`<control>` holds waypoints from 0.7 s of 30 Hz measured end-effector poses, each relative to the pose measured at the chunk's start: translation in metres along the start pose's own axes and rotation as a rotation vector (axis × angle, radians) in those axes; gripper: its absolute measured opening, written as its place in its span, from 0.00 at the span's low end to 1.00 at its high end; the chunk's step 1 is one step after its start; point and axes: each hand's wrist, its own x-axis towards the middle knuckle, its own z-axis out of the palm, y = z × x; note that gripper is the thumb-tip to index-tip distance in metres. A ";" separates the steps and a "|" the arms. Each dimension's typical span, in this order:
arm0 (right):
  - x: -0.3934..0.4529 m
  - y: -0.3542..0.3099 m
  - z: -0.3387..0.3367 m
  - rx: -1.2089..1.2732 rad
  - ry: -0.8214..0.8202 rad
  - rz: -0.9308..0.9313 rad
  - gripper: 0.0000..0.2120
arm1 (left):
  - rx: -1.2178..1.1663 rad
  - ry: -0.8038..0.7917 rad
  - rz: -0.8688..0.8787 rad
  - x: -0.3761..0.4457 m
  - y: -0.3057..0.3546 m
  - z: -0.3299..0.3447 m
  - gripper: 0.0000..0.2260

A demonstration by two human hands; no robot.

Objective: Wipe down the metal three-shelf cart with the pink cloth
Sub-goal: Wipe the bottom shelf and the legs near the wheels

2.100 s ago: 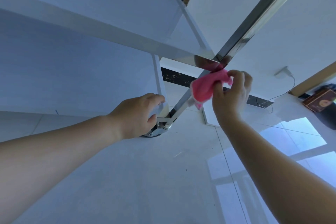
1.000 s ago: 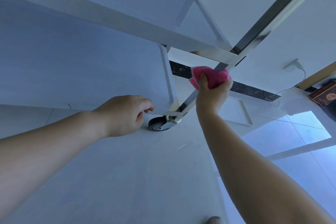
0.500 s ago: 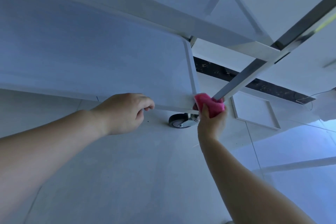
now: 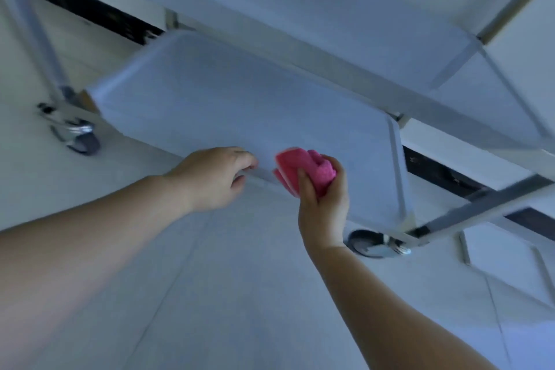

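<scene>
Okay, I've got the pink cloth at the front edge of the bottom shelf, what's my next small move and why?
Probably slide the pink cloth right along the front lip of the bottom shelf, toward the corner by the caster. Your right hand has it bunched at that edge, and your left hand grips the lip beside it, steadying the cart.

Two bare forearms reach forward from lower corners. Left hand (image 4: 214, 179) knuckles up, fingers curled, thumb tucked beneath. Right hand (image 4: 326, 201) just beside it, upright, thumb raised, fingers clenched around bunched pink cloth (image 4: 304, 170).
</scene>
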 end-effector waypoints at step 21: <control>0.027 -0.190 0.306 0.175 -0.374 -0.259 0.16 | 0.068 0.239 -0.566 -0.169 -0.156 -0.099 0.11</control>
